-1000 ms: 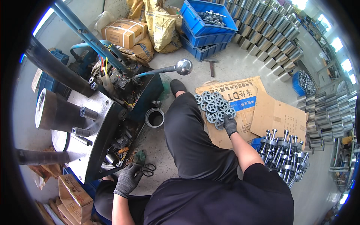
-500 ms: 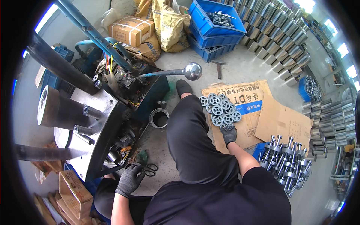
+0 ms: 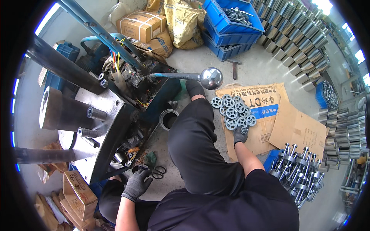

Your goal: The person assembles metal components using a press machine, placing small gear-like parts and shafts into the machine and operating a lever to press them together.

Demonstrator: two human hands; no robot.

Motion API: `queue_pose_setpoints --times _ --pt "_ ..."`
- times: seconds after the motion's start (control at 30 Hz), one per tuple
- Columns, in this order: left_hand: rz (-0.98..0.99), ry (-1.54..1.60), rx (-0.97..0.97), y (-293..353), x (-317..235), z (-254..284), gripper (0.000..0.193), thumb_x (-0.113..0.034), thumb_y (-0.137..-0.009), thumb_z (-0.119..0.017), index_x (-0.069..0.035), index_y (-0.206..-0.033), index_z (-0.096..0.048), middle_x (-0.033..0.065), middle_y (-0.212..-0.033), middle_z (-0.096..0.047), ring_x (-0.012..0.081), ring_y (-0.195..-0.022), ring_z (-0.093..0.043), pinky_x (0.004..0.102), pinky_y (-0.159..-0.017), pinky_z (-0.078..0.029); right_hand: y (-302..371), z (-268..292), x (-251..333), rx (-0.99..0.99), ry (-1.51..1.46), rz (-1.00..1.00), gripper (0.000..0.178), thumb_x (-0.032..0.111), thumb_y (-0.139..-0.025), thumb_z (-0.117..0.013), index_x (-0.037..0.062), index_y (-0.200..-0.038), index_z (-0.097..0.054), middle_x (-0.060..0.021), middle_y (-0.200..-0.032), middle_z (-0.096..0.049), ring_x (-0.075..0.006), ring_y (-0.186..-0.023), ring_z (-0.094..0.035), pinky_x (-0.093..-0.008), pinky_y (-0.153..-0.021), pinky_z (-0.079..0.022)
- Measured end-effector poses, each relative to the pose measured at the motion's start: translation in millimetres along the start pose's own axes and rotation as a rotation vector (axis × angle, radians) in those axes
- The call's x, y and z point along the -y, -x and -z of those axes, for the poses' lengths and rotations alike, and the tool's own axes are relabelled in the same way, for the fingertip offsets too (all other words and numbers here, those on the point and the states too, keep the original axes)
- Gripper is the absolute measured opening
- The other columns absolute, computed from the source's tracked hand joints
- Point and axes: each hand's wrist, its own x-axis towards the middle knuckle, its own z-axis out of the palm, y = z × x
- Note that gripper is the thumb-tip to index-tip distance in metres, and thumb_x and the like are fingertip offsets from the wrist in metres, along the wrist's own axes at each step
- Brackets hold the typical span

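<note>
My right hand (image 3: 240, 135), in a grey glove, is at the near edge of a cluster of spoked grey metal wheels (image 3: 231, 113) lying on flattened cardboard. Its fingers are closed around a small round metal part (image 3: 244, 131); the glove hides much of it. My left hand (image 3: 137, 185), gloved in grey too, hovers low beside the machine with loosely bent fingers and the thumb apart. I see nothing held in it. Close to its fingertips are black-handled scissors (image 3: 158, 172) and a dark green scrap (image 3: 150, 158).
A press (image 3: 90, 146) with thick posts stands left, its ball-ended lever (image 3: 211, 78) reaching out. An open metal cylinder (image 3: 168, 119) is beside my leg. Shafts (image 3: 296, 173) are heaped right, near cardboard (image 3: 298, 129). A hammer (image 3: 234, 70), blue crates (image 3: 231, 34) and stacked cylinders (image 3: 296, 34) lie beyond.
The whole view has shifted slightly, so the surroundings appear farther right. My right hand stays at the near edge of the wheels with the round part. My left hand has barely moved.
</note>
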Motion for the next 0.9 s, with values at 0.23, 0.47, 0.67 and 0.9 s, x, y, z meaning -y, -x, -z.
queue_pose_setpoints --times 0.23,0.47,0.67,0.9 --pt "-0.091 0.007 0.013 -26.1 -4.7 -8.3 0.034 -0.019 -0.091 -0.073 -0.003 -0.121 -0.072 0.0211 -0.120 -0.071 0.0408 -0.115 -0.065 0.0481 -0.099 -0.052 -77.3 -28.1 -82.0 0.038 -0.464 0.094 0.054 0.032 -0.091 -0.069 0.0031 -0.135 -0.061 -0.0153 -0.131 -0.071 -0.0314 -0.118 -0.068 -0.0400 -0.102 -0.052" --pt "-0.204 0.006 -0.039 -32.9 -8.7 -11.1 0.033 -0.026 -0.091 -0.071 -0.005 -0.117 -0.072 0.0186 -0.116 -0.070 0.0410 -0.110 -0.066 0.0502 -0.094 -0.054 -108.9 36.1 -31.7 0.237 0.067 0.073 0.037 0.027 -0.092 -0.067 0.0024 -0.119 -0.067 -0.0166 -0.120 -0.075 -0.0336 -0.107 -0.071 -0.0412 -0.096 -0.054" --pt "-0.054 -0.070 -0.006 -4.0 2.9 -0.2 0.034 -0.026 -0.091 -0.072 -0.006 -0.118 -0.072 0.0175 -0.114 -0.071 0.0398 -0.109 -0.067 0.0499 -0.093 -0.054 -47.8 41.3 61.8 0.739 0.102 -0.471 0.013 0.024 -0.100 -0.059 0.0126 -0.102 -0.063 -0.0068 -0.084 -0.065 -0.0204 -0.064 -0.065 -0.0428 -0.052 -0.057" --pt "-0.154 -0.015 -0.084 -12.4 -0.8 -6.9 0.032 -0.025 -0.092 -0.072 -0.006 -0.118 -0.072 0.0183 -0.112 -0.070 0.0398 -0.107 -0.067 0.0498 -0.092 -0.054 -67.0 56.8 29.4 0.612 -0.541 -0.616 0.008 0.018 -0.105 -0.053 0.0113 -0.104 -0.057 -0.0066 -0.083 -0.063 -0.0207 -0.063 -0.067 -0.0386 -0.053 -0.063"
